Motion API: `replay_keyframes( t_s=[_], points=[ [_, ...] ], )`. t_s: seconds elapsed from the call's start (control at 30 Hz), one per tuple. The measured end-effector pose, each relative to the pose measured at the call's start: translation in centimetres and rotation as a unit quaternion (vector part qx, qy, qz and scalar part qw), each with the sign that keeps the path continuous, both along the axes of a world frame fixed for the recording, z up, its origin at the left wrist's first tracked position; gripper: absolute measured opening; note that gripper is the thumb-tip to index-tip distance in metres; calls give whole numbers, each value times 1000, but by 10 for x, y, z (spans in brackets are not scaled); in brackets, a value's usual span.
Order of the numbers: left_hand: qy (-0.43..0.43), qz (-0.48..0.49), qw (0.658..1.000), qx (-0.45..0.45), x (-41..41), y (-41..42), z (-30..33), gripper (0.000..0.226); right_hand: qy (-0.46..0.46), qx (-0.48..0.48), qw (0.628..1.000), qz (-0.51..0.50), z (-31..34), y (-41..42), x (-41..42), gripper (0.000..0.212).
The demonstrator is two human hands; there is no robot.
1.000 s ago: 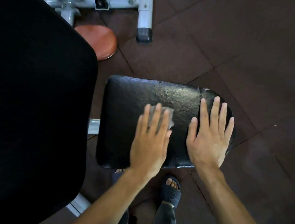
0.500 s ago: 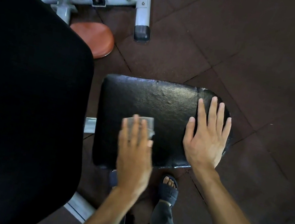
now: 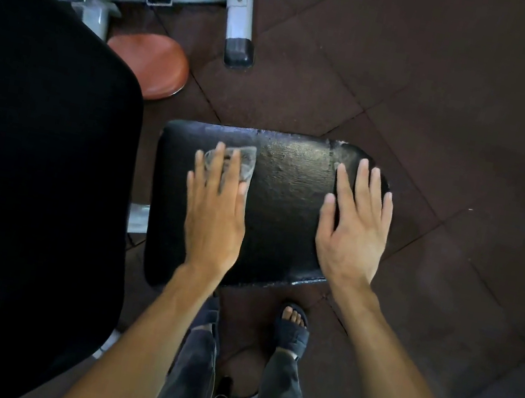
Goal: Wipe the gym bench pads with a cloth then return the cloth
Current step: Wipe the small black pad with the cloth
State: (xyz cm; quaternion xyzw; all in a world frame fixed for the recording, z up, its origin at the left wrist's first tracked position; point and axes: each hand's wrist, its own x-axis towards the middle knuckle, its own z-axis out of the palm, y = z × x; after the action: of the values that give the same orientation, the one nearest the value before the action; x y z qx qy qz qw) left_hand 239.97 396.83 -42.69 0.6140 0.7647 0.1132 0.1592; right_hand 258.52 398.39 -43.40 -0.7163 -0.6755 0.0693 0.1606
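A small black seat pad (image 3: 288,203) lies below me, its worn surface shiny. My left hand (image 3: 213,211) presses flat on a grey cloth (image 3: 246,159) at the pad's far left part; the cloth's edge shows past my fingertips. My right hand (image 3: 352,234) rests flat with fingers spread on the pad's right end, holding nothing. A large black back pad (image 3: 32,177) fills the left side of the view.
A white metal machine frame (image 3: 241,4) with a black end cap stands on the dark rubber floor tiles (image 3: 443,107) beyond the pad. An orange round pad (image 3: 151,65) sits by the back pad. My sandalled feet (image 3: 292,325) stand just below the seat.
My left hand slid the cloth from the pad's middle toward the near left, then forward to the far left. My right hand stayed planted on the right end.
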Motion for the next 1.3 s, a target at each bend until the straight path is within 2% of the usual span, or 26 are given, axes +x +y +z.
replay_keyframes(
  t_s=[0.13,0.2,0.3,0.4,0.47,0.6,0.67,0.73,0.8,0.87,0.93,1.0,1.07,1.17,1.23,1.3],
  points=[
    [18,18,1000,-13,38,-51,0,53,-50,-24,998,6,-1,0,-3,53],
    [32,-21,999,-6,60,-56,0,54,-51,-31,998,5,-2,0,1,54],
    [54,-103,993,19,56,-11,0,53,-51,-38,998,12,-2,1,5,55],
    [39,-38,998,-14,19,47,2,52,-57,-37,997,20,0,1,1,56],
    [26,-11,999,-18,-3,50,2,53,-63,-41,997,21,1,0,-1,57],
    [11,9,1000,-9,-3,-25,2,55,-63,-42,997,18,1,-1,-3,57],
    [6,-4,1000,-20,19,-66,2,56,-72,-42,996,12,0,-1,-4,58],
    [-3,-27,1000,-9,49,-72,-3,55,-65,-39,997,6,0,0,-6,57],
    [-42,-32,999,13,80,-47,-2,56,-32,-32,999,1,0,0,-5,52],
    [-112,-32,993,-9,99,-17,4,60,39,-17,999,-14,1,4,0,46],
    [-213,-43,976,-23,95,-4,16,57,186,-7,982,-43,7,7,9,43],
    [-264,-52,963,20,69,-4,22,56,296,-1,953,-66,17,4,12,44],
    [-190,-30,979,66,29,2,11,54,288,-7,956,-49,27,-5,4,47],
    [-1,-17,1000,26,-12,14,-7,56,176,-48,983,-5,28,-21,-29,54],
    [55,-30,998,-3,-16,14,-13,59,83,-83,993,7,22,-25,-52,61],
    [72,-39,997,-3,-14,12,-14,59,13,-108,994,2,16,-27,-66,70]
  ],
)
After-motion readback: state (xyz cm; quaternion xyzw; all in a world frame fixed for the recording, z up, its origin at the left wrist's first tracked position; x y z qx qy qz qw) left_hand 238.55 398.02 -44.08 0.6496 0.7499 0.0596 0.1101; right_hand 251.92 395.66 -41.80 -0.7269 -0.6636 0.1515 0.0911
